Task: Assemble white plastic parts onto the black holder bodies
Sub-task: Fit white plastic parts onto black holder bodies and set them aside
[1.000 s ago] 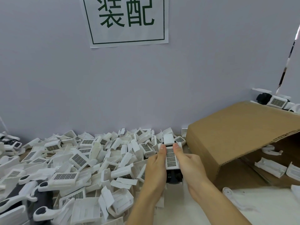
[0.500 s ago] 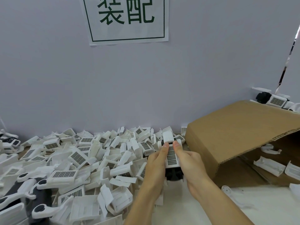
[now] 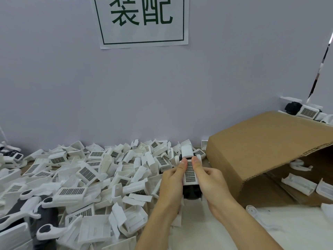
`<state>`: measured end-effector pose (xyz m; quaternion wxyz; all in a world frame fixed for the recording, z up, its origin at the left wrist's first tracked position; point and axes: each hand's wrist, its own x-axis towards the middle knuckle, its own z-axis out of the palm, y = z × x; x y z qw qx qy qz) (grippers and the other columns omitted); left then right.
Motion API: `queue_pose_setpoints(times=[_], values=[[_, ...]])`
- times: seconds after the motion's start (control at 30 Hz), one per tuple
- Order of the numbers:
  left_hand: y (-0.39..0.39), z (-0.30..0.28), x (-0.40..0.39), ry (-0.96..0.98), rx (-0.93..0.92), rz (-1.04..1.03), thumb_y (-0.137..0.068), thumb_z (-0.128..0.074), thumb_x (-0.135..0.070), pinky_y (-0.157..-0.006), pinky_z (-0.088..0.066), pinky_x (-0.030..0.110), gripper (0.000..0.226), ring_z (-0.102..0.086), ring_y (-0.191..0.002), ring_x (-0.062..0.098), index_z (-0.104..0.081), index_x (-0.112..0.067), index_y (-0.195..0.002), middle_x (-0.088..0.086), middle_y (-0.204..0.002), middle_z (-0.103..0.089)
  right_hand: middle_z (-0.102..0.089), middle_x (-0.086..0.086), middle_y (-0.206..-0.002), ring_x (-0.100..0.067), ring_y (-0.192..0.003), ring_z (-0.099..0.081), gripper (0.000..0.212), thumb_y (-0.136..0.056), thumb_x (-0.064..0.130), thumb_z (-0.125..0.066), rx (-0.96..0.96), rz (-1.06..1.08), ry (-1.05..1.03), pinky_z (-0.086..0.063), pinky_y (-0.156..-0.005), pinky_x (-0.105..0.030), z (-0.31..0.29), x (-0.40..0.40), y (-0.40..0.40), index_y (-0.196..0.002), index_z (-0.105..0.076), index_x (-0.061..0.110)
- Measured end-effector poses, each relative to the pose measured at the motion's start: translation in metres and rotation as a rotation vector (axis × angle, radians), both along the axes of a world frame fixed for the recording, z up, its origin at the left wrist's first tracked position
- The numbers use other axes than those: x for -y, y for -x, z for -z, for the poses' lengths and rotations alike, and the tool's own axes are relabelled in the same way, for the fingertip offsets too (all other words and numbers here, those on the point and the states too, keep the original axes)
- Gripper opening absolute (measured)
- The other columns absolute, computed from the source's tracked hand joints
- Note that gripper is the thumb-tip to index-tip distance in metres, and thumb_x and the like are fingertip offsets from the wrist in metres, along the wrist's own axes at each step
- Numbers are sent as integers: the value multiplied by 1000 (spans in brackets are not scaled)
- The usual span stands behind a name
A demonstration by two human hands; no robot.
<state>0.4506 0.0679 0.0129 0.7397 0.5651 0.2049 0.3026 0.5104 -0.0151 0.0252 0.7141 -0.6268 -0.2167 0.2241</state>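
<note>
Head view puts the work dead centre: a white grid part [image 3: 189,173] sits on top of a black holder body [image 3: 192,193], the pair held up just above the table, between both hands. Its long axis runs straight away from the person, toward the wall, with the black body showing at the near end and a white cap piece [image 3: 186,151] sticking out at the far end. Left hand [image 3: 172,183] grips the left flank, thumb laid along the top edge of the grid; right hand [image 3: 210,183] mirrors it on the right flank, thumb up top as well. Both thumb tips lie side by side near the far end of the grid, just short of a dark gap before the cap. Fingers of both hands curl under and round the body, so neither hand is nearer; they share it evenly. My read is that the next move is a push or squeeze along that axis, to seat the white part home. To the left lies the pile of loose white parts [image 3: 86,174]; to the right, a cardboard box [image 3: 266,147] tipped on its side.
</note>
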Motion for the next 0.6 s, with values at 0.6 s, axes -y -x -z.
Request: queue_pose_setpoints(times=[0.6], values=[[-4,8,1,-114,44,8,-103,-56,-25,-64,-59,29,27,-76,-86,21,-80,-22,-90,8,-91,-78,-74,-4,-72,-11,-66,-67,42,-95,48,-59,131,-63,82,-52,-59,-23,5,8,-13,-81,-81,14]])
